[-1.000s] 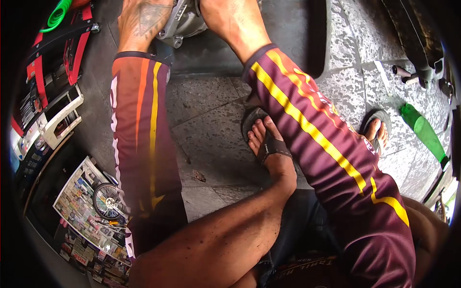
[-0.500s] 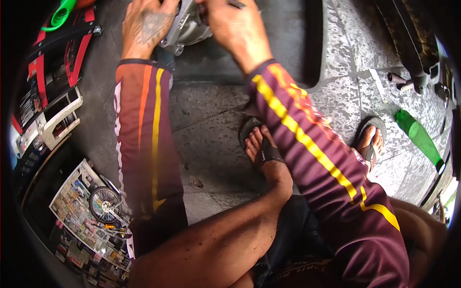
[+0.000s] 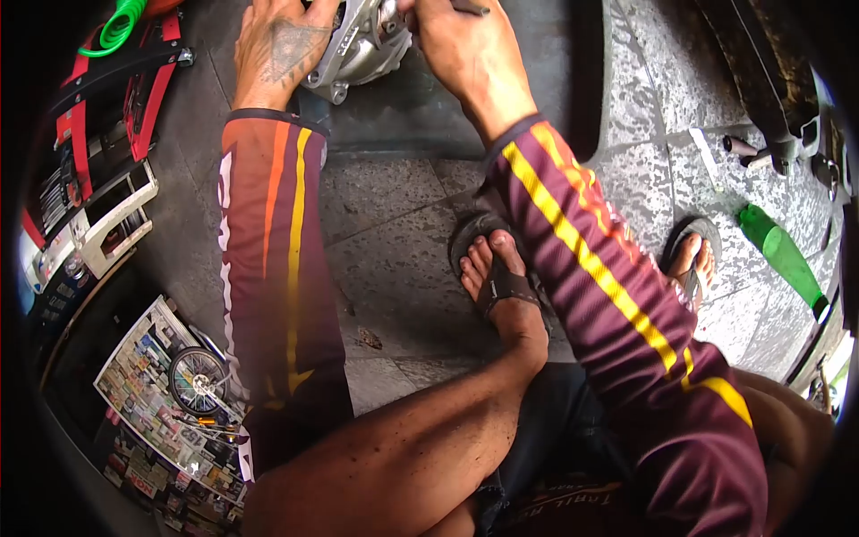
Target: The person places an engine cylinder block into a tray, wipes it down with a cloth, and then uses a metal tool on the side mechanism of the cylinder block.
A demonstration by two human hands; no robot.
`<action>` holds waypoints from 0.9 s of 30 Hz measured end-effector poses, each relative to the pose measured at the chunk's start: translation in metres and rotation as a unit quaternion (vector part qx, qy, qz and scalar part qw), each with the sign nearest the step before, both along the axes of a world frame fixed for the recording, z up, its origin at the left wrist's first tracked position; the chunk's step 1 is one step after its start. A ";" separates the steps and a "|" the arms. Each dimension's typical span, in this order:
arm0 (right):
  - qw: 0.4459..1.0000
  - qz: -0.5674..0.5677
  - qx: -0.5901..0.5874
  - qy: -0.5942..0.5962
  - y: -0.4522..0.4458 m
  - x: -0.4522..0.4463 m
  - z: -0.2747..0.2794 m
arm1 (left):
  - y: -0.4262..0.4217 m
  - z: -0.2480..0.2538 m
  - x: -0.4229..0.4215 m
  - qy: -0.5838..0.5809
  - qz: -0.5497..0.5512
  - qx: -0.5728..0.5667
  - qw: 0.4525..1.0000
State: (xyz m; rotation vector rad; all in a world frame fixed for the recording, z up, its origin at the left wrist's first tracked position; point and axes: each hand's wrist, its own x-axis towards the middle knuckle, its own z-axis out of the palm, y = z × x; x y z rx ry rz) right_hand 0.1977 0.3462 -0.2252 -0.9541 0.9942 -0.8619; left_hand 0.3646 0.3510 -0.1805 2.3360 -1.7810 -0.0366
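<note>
A silver cast-metal engine casing with bolt lugs lies at the top of the view, over a dark tray. My left hand, tattooed on the back, grips the casing's left side, its fingertips cut off by the frame edge. On the other side my right hand is closed, with thumb and fingers pinched close to the casing. The end of a slim dark tool pokes out above that hand; the rest of it is hidden.
Red metal stands and a green coiled hose are at upper left. A bicycle wheel shows below them. On the right, a green bottle lies on the tiled floor near my sandalled foot.
My right hand has shifted slightly right and down. More of the metal casing shows between my hands. My left hand stays beside it.
</note>
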 end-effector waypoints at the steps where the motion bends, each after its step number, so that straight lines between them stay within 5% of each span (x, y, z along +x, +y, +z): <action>1: 0.999 -0.002 -0.021 0.029 -0.001 0.002 -0.004 | 0.001 0.002 -0.002 0.005 0.020 0.003 1.000; 4: 0.987 -0.098 -0.122 0.035 0.003 0.002 -0.012 | -0.002 -0.001 -0.005 0.005 0.018 0.001 1.000; 6: 0.999 -0.005 0.040 -0.013 0.007 -0.016 -0.006 | 0.001 -0.002 0.001 0.025 -0.002 -0.010 1.000; 7: 0.989 -0.034 0.067 -0.130 0.012 -0.016 -0.018 | 0.001 0.003 -0.005 0.025 -0.005 -0.006 1.000; 10: 0.995 0.002 0.067 -0.080 0.016 -0.019 -0.014 | -0.004 0.015 -0.026 0.073 0.109 0.057 0.990; 14: 0.996 0.014 -0.052 -0.070 0.007 -0.002 -0.013 | -0.003 0.007 -0.013 0.043 0.063 0.032 0.997; 22: 0.988 0.104 0.075 0.086 -0.033 -0.019 0.018 | -0.002 0.009 -0.016 0.035 0.070 0.045 0.996; 24: 0.980 0.165 0.039 0.102 -0.035 -0.015 0.015 | 0.001 0.007 -0.017 0.008 0.038 0.017 0.999; 26: 0.994 0.084 -0.026 0.070 -0.033 0.012 -0.041 | -0.003 0.002 -0.010 0.028 0.051 0.030 0.998; 27: 0.967 0.099 -0.162 0.173 -0.034 0.015 -0.057 | -0.003 0.002 -0.008 0.015 0.048 0.033 0.998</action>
